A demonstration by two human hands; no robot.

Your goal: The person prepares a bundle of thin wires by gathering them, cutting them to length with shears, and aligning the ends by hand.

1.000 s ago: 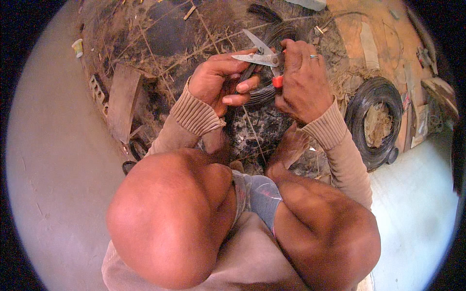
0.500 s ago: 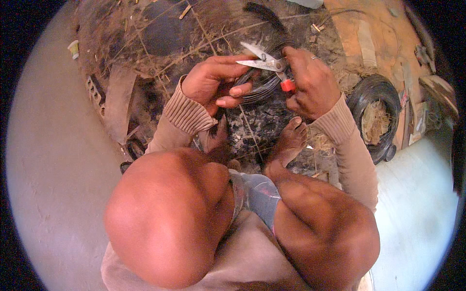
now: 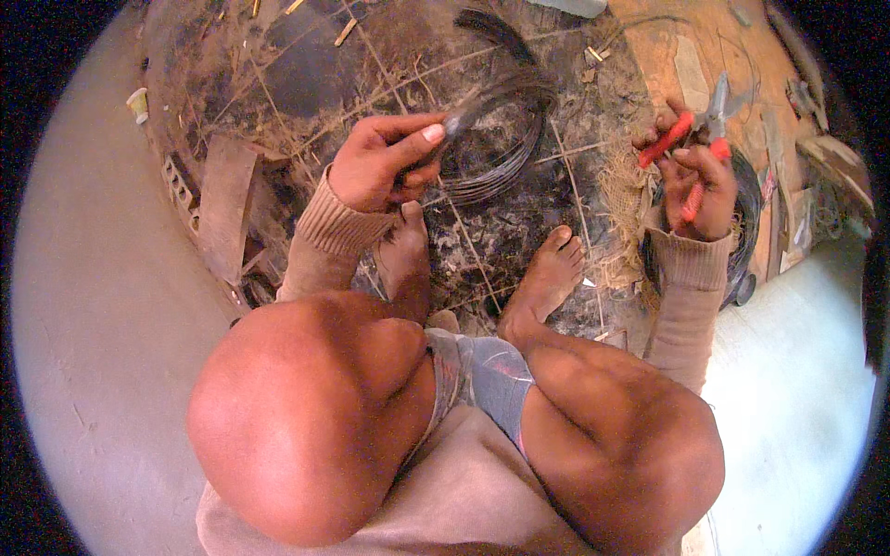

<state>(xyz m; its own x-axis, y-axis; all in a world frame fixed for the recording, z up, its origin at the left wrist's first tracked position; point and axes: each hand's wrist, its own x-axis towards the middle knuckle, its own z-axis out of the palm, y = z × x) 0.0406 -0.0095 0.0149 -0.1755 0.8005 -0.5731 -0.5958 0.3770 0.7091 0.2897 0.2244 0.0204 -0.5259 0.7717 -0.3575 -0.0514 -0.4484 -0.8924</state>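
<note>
My left hand pinches one side of a loose coil of thin dark wire between thumb and fingers. The coil hangs as a ring over the floor, between and beyond my feet. Out to the right, my right hand is closed around red-handled snips. Their metal blades stand apart and point away from me, with no wire between them. Beneath that hand lies a thicker roll of black wire, partly hidden by my wrist and sleeve.
Dirty floor tiles spread under my bare feet. A dark bundle of wire lies beyond the coil. Frayed sacking borders the roll. At left are a flat board and a small cup; at right, an orange-brown panel.
The snips have moved right, away from the coil, in my right hand. My left hand has shifted slightly left and still grips the coil, which now shows more fully.
</note>
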